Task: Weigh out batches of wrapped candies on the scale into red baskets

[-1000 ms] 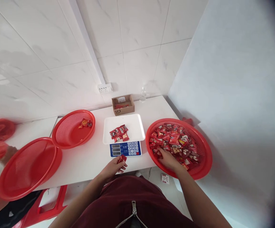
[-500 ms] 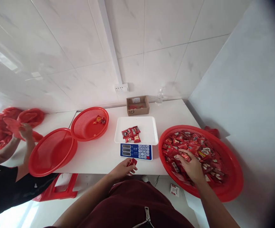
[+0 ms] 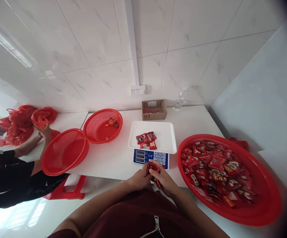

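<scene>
My left hand point(image 3: 142, 177) and my right hand point(image 3: 163, 178) meet in front of the scale, both closed around small red packets point(image 3: 154, 168). Fingers cover much of these packets, so how many there are I cannot tell. Just beyond is the scale's blue keypad panel point(image 3: 143, 162), partly hidden by my fingertips. On the white tray point(image 3: 166, 132) of the scale lies a small cluster of red snack packets point(image 3: 147, 138). To my right stands a large red basket point(image 3: 269, 198), holding a heap of similar red packets point(image 3: 215, 168).
A cardboard box point(image 3: 154, 115) and a clear bottle point(image 3: 179, 100) stand by the wall. Left are a red basket point(image 3: 90, 127) with a few packets and another red basket point(image 3: 64, 152). A co-worker point(image 3: 12, 181) handles red bags point(image 3: 21, 122) at far left.
My right hand has come out of the large basket, moving left to meet my left hand with packets. The view has shifted, and the co-worker's hand has moved on a red bag.
</scene>
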`<state>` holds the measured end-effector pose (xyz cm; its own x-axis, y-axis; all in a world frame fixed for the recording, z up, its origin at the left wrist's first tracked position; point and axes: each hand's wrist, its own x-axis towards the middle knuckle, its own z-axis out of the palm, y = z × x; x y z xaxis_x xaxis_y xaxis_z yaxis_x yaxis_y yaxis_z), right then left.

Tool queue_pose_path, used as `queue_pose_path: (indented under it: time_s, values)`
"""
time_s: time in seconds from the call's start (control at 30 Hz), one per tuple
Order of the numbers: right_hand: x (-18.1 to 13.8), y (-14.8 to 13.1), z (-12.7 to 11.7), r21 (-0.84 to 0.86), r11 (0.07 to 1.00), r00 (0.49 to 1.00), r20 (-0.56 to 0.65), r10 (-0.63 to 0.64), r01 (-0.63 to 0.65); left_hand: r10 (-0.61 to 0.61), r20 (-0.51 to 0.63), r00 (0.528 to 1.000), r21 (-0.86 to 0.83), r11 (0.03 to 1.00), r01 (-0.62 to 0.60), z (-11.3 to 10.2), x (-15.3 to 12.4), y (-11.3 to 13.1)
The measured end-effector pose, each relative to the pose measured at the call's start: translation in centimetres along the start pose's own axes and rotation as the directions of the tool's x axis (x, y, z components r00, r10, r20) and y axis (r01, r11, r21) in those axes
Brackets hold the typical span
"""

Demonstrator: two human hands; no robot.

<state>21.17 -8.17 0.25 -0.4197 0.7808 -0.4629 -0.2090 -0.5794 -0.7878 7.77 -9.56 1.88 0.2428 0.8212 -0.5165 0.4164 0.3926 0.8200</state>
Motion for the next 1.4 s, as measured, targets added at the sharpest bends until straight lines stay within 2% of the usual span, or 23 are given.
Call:
queue_pose_path:
  time_s: [0.1, 0.23, 0.37, 0.4, 0.47, 0.53, 0.57, 0.63, 0.7, 0.77, 0.87, 0.93, 1.03, 1.1, 1.17, 1.23, 1.33, 1.4]
  values:
    - [0.7, 0.1, 1.7, -0.035, 0.998, 0.997, -0.061, -0.047, 0.045, 0.086, 0.056, 0.995, 0.072, 0.993, -0.09, -1.6, -0.7, -1.0]
    - [1.5, -0.1, 3.8, 0.021, 0.996, 0.994, -0.061, 0.092, -0.091, 0.113, 0.225, 0.968, 0.011, 0.993, -0.118, -4.2, -1.7, -2.0]
    - [2.3, 0.8, 5.2, -0.089, 0.981, 0.983, -0.08, 0.164, -0.171, 0.1, 0.362, 0.927, -0.118, 0.991, -0.061, -7.1, -2.7, -3.0]
    - [2.7, 1.1, 5.2, -0.142, 0.979, 0.985, -0.112, 0.132, -0.148, 0.068, 0.381, 0.922, -0.122, 0.992, -0.023, -7.9, -2.9, -3.3]
    - [3.7, 1.6, 4.8, -0.313, 0.949, 0.981, -0.194, -0.02, -0.043, 0.003, 0.366, 0.931, -0.083, 0.996, 0.03, -9.7, -3.3, -4.3]
    - [4.8, 1.3, 3.8, -0.574, 0.816, 0.937, -0.246, -0.247, 0.064, -0.038, 0.277, 0.96, -0.017, 0.999, 0.045, -11.6, -3.6, -5.5]
    - [5.4, 0.8, 3.2, -0.708, 0.701, 0.905, -0.241, -0.35, 0.082, -0.051, 0.219, 0.975, 0.01, 0.999, 0.05, -12.6, -3.8, -6.3]
    - [6.4, -0.5, 2.2, -0.898, 0.438, 0.858, -0.2, -0.473, 0.032, -0.072, 0.1, 0.992, 0.03, 0.997, 0.07, -14.4, -4.1, -7.9]
    - [7.4, -2.0, 1.8, -0.973, 0.223, 0.852, -0.171, -0.494, -0.066, -0.095, -0.005, 0.995, 0.016, 0.995, 0.096, -15.9, -4.5, -9.3]
    - [8.4, -3.2, 2.0, -0.988, 0.069, 0.875, -0.157, -0.458, -0.141, -0.113, -0.08, 0.99, -0.012, 0.994, 0.112, -17.1, -4.9, -10.3]
    - [10.1, -4.1, 2.9, -0.98, -0.098, 0.915, -0.124, -0.384, -0.174, -0.123, -0.119, 0.985, -0.042, 0.992, 0.118, -18.3, -5.4, -10.9]
    - [11.1, -4.3, 3.5, -0.968, -0.165, 0.933, -0.126, -0.338, -0.19, -0.117, -0.114, 0.987, -0.046, 0.993, 0.112, -18.8, -5.5, -10.8]
    - [12.4, -4.1, 4.0, -0.954, -0.204, 0.941, -0.15, -0.302, -0.218, -0.106, -0.112, 0.988, -0.039, 0.994, 0.103, -19.2, -5.5, -10.7]
    - [12.9, -4.0, 4.0, -0.957, -0.192, 0.943, -0.157, -0.294, -0.219, -0.098, -0.113, 0.989, -0.027, 0.995, 0.096, -19.4, -5.4, -10.9]
    - [12.9, -3.9, 3.6, -0.973, -0.121, 0.941, -0.153, -0.303, -0.198, -0.083, -0.111, 0.99, -0.01, 0.997, 0.082, -19.6, -5.1, -11.2]
    - [12.3, -4.0, 2.7, -0.983, 0.001, 0.923, -0.171, -0.344, -0.182, -0.064, -0.113, 0.992, 0.011, 0.998, 0.065, -19.8, -4.9, -11.6]
    - [10.4, -4.5, -0.1, -0.971, 0.149, 0.859, -0.234, -0.456, -0.185, -0.025, -0.162, 0.986, 0.073, 0.997, 0.037, -20.4, -4.7, -12.3]
    - [8.4, -4.8, -2.8, -0.961, 0.175, 0.805, -0.277, -0.525, -0.216, 0.003, -0.264, 0.964, 0.137, 0.99, 0.035, -21.2, -4.7, -12.8]
